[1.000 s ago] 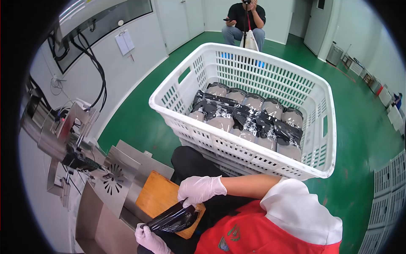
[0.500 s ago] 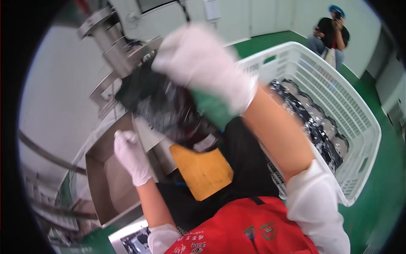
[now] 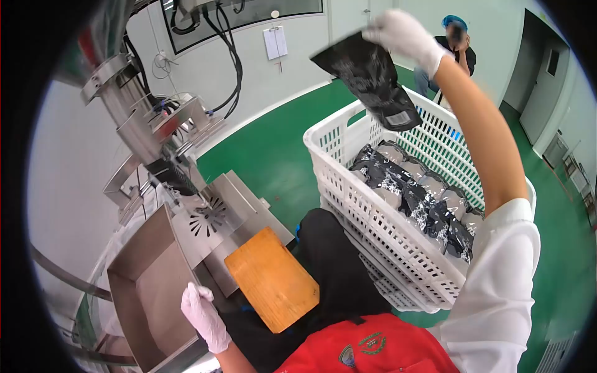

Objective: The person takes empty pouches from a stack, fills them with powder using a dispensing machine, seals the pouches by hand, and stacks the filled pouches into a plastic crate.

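From my end, right hand is up high, fingers pinched on the top edge of a black pouch; pouch hangs tilted, its lower end overlapping the rim of the white crate in my view; can't tell whether it touches; left hand is low, beside the metal tray, fingers drawn in narrow, nothing seen in the grip; can't tell if it touches the tray edge.

In the crate I see packs, grey and black with white print, lying side by side in rows; crate sits on a stack of similar ones; wooden board lies between the tray and the crate, next to the person's dark-trousered knee; metal machine stands over a slotted plate at left; clipboard hangs on the wall; another person in a blue cap is beyond the crate; floor is green; apron below me is red.
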A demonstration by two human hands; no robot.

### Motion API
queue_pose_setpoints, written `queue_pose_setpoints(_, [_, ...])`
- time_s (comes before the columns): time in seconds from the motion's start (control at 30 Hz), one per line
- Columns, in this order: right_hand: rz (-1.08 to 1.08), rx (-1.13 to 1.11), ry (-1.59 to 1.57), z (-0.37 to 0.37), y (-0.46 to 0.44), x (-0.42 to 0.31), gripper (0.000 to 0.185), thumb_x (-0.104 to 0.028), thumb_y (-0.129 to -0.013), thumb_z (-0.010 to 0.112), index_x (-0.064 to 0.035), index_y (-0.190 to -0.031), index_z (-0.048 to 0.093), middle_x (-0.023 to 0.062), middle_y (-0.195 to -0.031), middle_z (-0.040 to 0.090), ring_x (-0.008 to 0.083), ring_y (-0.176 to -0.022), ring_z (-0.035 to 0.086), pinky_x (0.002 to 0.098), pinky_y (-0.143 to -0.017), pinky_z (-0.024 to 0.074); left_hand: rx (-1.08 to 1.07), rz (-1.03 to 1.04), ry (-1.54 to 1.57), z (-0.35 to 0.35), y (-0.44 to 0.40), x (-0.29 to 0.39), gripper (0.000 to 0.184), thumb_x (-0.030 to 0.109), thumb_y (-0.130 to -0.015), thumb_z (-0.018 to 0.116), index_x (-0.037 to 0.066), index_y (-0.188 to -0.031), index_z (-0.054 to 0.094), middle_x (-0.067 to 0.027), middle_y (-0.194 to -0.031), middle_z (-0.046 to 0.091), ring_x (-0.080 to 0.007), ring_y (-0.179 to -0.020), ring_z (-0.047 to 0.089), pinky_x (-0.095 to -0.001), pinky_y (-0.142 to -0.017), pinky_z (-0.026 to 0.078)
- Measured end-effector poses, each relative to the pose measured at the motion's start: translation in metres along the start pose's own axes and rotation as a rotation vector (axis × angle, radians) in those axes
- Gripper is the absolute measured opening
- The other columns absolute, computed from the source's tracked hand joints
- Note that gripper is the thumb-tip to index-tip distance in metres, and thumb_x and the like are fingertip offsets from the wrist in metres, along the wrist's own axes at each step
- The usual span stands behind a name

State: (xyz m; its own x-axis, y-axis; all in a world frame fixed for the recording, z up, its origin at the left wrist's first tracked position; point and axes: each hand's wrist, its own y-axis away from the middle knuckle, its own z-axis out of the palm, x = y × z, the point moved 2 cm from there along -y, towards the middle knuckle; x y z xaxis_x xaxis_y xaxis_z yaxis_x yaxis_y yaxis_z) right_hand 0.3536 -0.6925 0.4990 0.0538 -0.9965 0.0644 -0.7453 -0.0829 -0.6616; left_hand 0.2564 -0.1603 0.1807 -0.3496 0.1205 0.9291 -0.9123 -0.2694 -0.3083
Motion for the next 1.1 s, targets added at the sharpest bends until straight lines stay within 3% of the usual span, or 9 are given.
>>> queue_pose_setpoints(0.13, [-0.118,-0.322,0.322,0.090,0.101,-0.003,0.019,-0.020,-0.081,0.059,-0.0059,-0.070,0.065,0.0166,-0.072,0.065,0.0350,-0.071,0.065,0.0455,-0.064,0.0522,0.069,-0.091,-0.028,-0.002,0.013,-0.014,0.036,0.020,-0.100,0.052,0.006,-0.066,0.052,-0.0016,-0.061,0.050,-0.0092,-0.058,0.042,-0.0257,-0.057,0.033])
queue_pose_setpoints(0.3, [-0.237,-1.028,0.136,0.228,0.300,0.067,0.025,-0.001,-0.074,0.058,-0.0035,-0.096,0.069,0.0185,-0.091,0.068,0.0358,-0.085,0.068,0.0429,-0.080,0.0542,0.020,-0.169,-0.068,-0.014,0.020,-0.044,0.035,0.022,-0.100,0.054,0.006,-0.068,0.053,-0.0013,-0.060,0.050,-0.0093,-0.056,0.044,-0.0252,-0.056,0.034])
queue_pose_setpoints(0.4, [0.199,-0.663,0.092,0.219,0.286,0.080,0.022,-0.003,-0.078,0.055,-0.0052,-0.095,0.070,0.0181,-0.093,0.069,0.0372,-0.087,0.068,0.0431,-0.081,0.0542,0.034,-0.211,-0.091,0.001,0.022,-0.042,0.035,0.022,-0.100,0.053,0.006,-0.068,0.054,-0.0023,-0.060,0.051,-0.0098,-0.055,0.045,-0.0253,-0.054,0.035])
queue_pose_setpoints(0.5, [0.484,-0.171,-0.225,0.266,0.289,0.109,0.047,-0.027,-0.089,0.059,-0.0140,-0.133,0.052,0.0239,-0.140,0.045,0.0440,-0.125,0.047,0.0491,-0.103,0.0414,0.041,-0.234,-0.092,0.005,0.022,-0.052,0.034,0.021,-0.100,0.053,0.006,-0.069,0.054,-0.0027,-0.061,0.052,-0.0101,-0.055,0.046,-0.0251,-0.055,0.036])
queue_pose_setpoints(0.6, [0.520,-0.592,-0.010,0.276,0.276,0.050,0.069,-0.053,-0.089,0.056,-0.0309,-0.150,0.030,0.0145,-0.159,0.014,0.0486,-0.143,0.011,0.0666,-0.110,0.0189,0.027,-0.245,-0.066,0.019,0.022,-0.057,0.034,0.021,-0.099,0.053,0.005,-0.069,0.055,-0.0029,-0.061,0.052,-0.0102,-0.056,0.046,-0.0250,-0.056,0.036])
queue_pose_setpoints(0.9, [0.266,-0.624,0.354,0.309,0.237,0.051,0.052,-0.047,-0.092,0.053,-0.0250,-0.139,0.049,0.0133,-0.150,0.037,0.0376,-0.140,0.027,0.0620,-0.108,0.0210,0.212,-0.223,-0.387,-0.007,0.034,-0.005,0.035,0.011,-0.095,0.052,0.003,-0.061,0.050,-0.0012,-0.062,0.047,-0.0100,-0.059,0.040,-0.0270,-0.058,0.032])
queue_pose_setpoints(0.93, [0.167,-0.539,0.266,0.299,0.228,0.048,0.043,-0.035,-0.092,0.057,-0.0142,-0.129,0.060,0.0167,-0.134,0.054,0.0332,-0.127,0.047,0.0489,-0.102,0.0371,0.279,-0.204,-0.455,-0.024,0.040,0.008,0.033,0.012,-0.095,0.052,0.002,-0.064,0.052,-0.0017,-0.063,0.048,-0.0102,-0.061,0.043,-0.0267,-0.059,0.033])
queue_pose_setpoints(1.0, [0.508,-0.518,-0.804,0.318,0.212,0.089,0.027,-0.014,-0.091,0.058,0.0053,-0.108,0.067,0.0142,-0.086,0.070,0.0217,-0.083,0.067,0.0314,-0.085,0.0486,0.426,-0.181,-0.404,-0.088,0.066,0.004,0.032,0.016,-0.097,0.053,0.002,-0.069,0.057,-0.0020,-0.067,0.055,-0.0096,-0.063,0.046,-0.0255,-0.061,0.037])
queue_pose_setpoints(1.1, [0.299,-0.138,-0.847,0.278,0.172,0.079,0.038,-0.024,-0.100,0.049,0.0054,-0.120,0.062,0.0161,-0.118,0.063,0.0215,-0.106,0.059,0.0338,-0.097,0.0429,0.712,-0.222,-0.438,-0.158,0.118,0.006,0.030,0.021,-0.098,0.055,0.003,-0.075,0.062,-0.0013,-0.068,0.059,-0.0072,-0.062,0.048,-0.0221,-0.063,0.039])
